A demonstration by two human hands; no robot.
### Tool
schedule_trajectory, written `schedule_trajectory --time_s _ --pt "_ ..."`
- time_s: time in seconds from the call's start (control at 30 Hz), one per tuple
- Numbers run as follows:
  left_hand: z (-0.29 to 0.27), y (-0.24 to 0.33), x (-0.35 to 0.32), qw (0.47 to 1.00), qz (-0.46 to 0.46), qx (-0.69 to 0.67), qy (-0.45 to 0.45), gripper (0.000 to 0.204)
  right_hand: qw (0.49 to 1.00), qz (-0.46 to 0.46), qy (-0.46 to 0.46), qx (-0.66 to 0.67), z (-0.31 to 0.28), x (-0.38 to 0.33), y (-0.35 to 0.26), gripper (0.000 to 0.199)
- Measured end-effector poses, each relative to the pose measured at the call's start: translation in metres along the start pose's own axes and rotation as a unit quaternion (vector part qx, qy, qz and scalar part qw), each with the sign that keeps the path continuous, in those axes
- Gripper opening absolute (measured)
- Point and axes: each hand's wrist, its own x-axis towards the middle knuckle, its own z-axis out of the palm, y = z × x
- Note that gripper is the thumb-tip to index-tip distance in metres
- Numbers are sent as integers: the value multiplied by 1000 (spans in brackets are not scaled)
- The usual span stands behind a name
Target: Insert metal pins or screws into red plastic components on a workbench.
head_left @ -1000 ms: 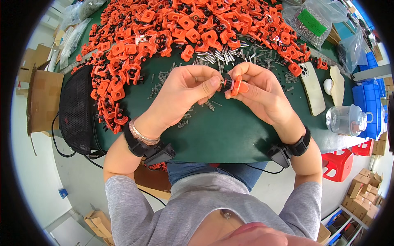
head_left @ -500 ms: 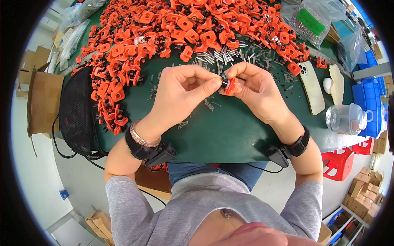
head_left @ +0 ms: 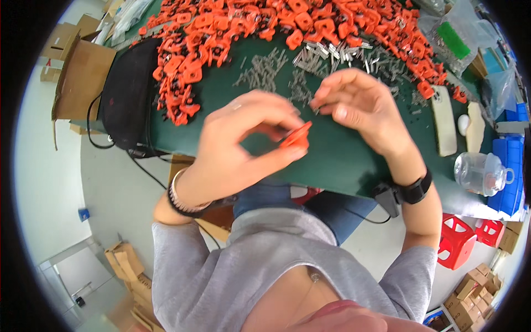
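Observation:
My left hand [head_left: 229,141] is closed on an orange plastic part [head_left: 298,136], gripped between thumb and fingers over the near side of the table. Blur hides the part's finer details. To its right, my right hand [head_left: 368,108] hovers with fingers loosely curled and the thumb apart from them; I see nothing clearly held there. Beyond the hands lie loose springs [head_left: 263,71] and short silver metal pins [head_left: 332,53]. A big heap of orange parts with black fittings [head_left: 221,27] covers the far side of the green table [head_left: 343,166].
A black mesh bag [head_left: 130,94] stands at the table's left edge, beside an open cardboard box [head_left: 83,91]. On the right are a phone [head_left: 444,122], a clear plastic jar [head_left: 478,172] and blue bins [head_left: 508,177]. Red stools [head_left: 456,240] stand below.
My hands have come apart. The left has drawn the orange part nearer and turned over, while the right has let go of it. The view has shifted, so the table appears higher.

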Motion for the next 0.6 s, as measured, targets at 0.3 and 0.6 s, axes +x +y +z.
schedule_trajectory --time_s 0.3,0.6 --pt "-46 -63 -137 894 -432 -54 -109 23 997 3 56 -51 -23 5 4 19" --pt "-49 -128 -177 844 -325 418 85 23 995 13 77 -60 -18 5 5 20"
